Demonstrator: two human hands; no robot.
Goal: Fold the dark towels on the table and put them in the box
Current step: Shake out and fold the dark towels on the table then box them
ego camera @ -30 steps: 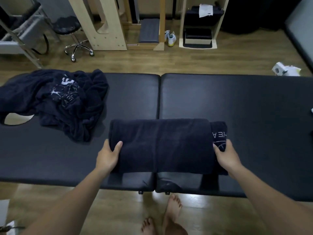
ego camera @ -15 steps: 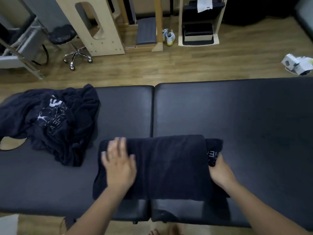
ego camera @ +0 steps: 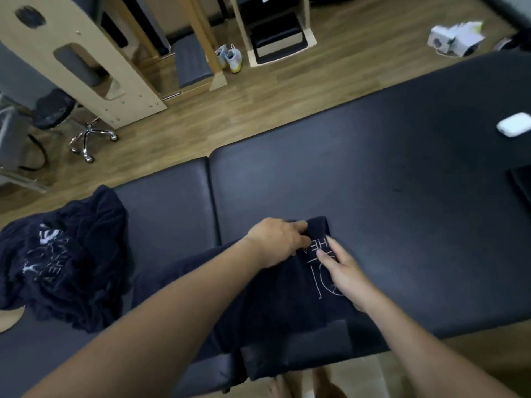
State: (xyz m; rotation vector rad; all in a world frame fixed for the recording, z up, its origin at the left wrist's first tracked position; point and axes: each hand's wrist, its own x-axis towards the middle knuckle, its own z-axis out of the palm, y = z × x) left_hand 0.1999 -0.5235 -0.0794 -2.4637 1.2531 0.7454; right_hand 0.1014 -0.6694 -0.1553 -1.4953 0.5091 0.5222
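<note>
While the folded towel lies along the near edge of the massage table, lettered end rightward, the left hand pinches it and the right hand presses flat.

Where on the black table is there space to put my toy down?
The biggest bare patch is the right pad of the table, between the half-folded towel and the white case. A narrower one is on the left pad, between the crumpled towel pile and the seam. The near edge is crowded: the left hand grips the towel and the right hand rests on it.
</note>
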